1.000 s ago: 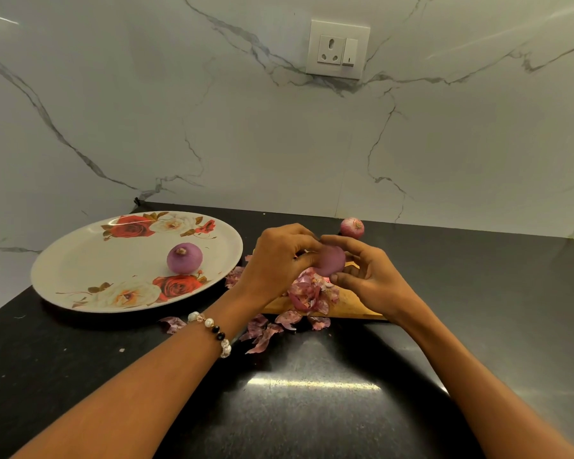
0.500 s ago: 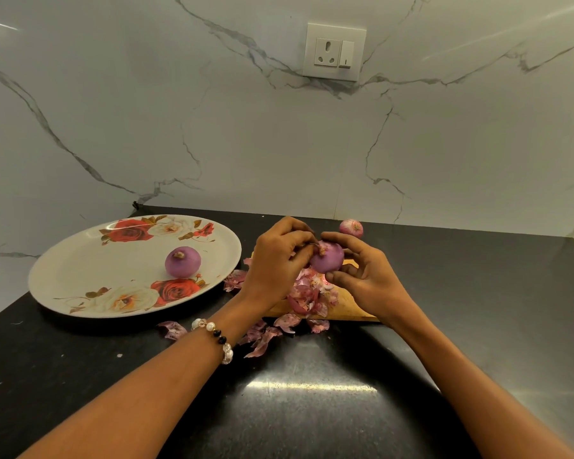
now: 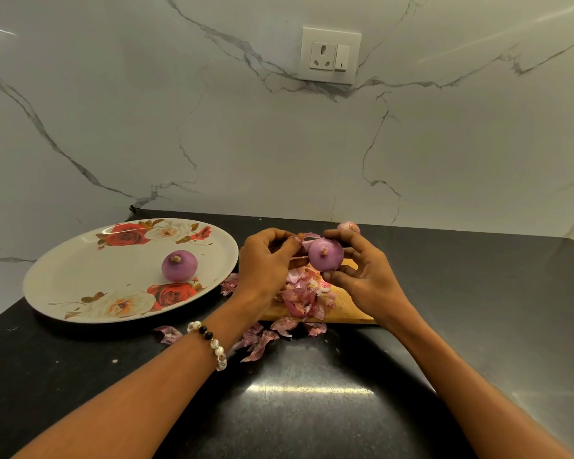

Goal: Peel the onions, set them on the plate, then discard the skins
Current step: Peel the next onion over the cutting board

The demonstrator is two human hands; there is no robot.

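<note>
My right hand (image 3: pixel 365 276) holds the peeled onion (image 3: pixel 326 258) between thumb and curled fingers, lifted just above the wooden board (image 3: pixel 348 309), its root end turned toward me. My left hand (image 3: pixel 267 263) is closed in a pinch on a strip of skin (image 3: pixel 304 238) at the onion's upper left side; how far that strip is attached I cannot tell, since my fingers cover most of it. A second peeled onion (image 3: pixel 179 266) sits on the floral plate (image 3: pixel 80 279), to the left of my hands on the black counter (image 3: pixel 312 409). A third onion (image 3: pixel 349 227) shows only as a pale pink top behind my right fingers, so I cannot say whether it is peeled. Loose skins (image 3: pixel 304 298) lie heaped on the board below my hands, with more scattered on the counter just in front of it and by the plate's rim. Most of the board is hidden under my hands and the skins. A beaded bracelet (image 3: pixel 209 342) circles my left wrist. On the marble wall (image 3: pixel 212 127) the socket plate (image 3: pixel 329 55) carries a switch with a short vertical mark; I see no other lettering or brand anywhere.
</note>
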